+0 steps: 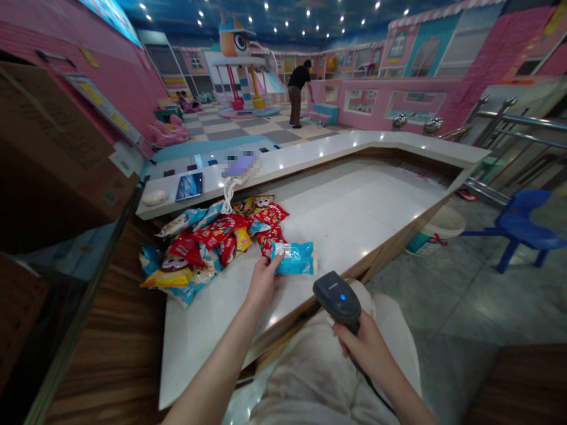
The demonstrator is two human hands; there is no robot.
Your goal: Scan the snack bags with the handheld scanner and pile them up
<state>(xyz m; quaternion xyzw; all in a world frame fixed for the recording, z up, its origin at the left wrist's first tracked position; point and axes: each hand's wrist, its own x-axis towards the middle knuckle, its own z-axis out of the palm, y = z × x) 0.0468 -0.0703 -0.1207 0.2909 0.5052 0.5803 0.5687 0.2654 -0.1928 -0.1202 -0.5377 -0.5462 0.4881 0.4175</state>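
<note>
Left hand (pixel 263 280): grip closed on the left end of a blue snack packet (pixel 295 258), fingers resting over a small clear-and-white patch on its film. The packet lies on the white bench (pixel 349 218), near the bench's right-hand edge and just beside the heap.

Right hand (pixel 361 348): grip closed around the handle of a black handheld barcode scanner (pixel 337 301), held over the person's lap beyond that same edge. Its blue lamp is lit. A dark cable (pixel 372 378) runs down from the scanner past the wrist.

A pile of snack packets (pixel 208 242) in red, yellow and blue sits towards the bench's left edge; its red packets touch the blue one.

Handling, judged: the blue packet looks light, soft and air-filled, and its film is probably slick. Best held at the sealed end or across the flat body, with little squeeze. The scanner looks stiff and is best held by the handle.

Beyond the pile, a raised white ledge (pixel 336 141) carries a blurred purple item (pixel 239 165), with a white cable (pixel 228 200) hanging from it towards the pile. A person in a dark shirt (pixel 300 82) stands well apart, bending in a pink play area.
</note>
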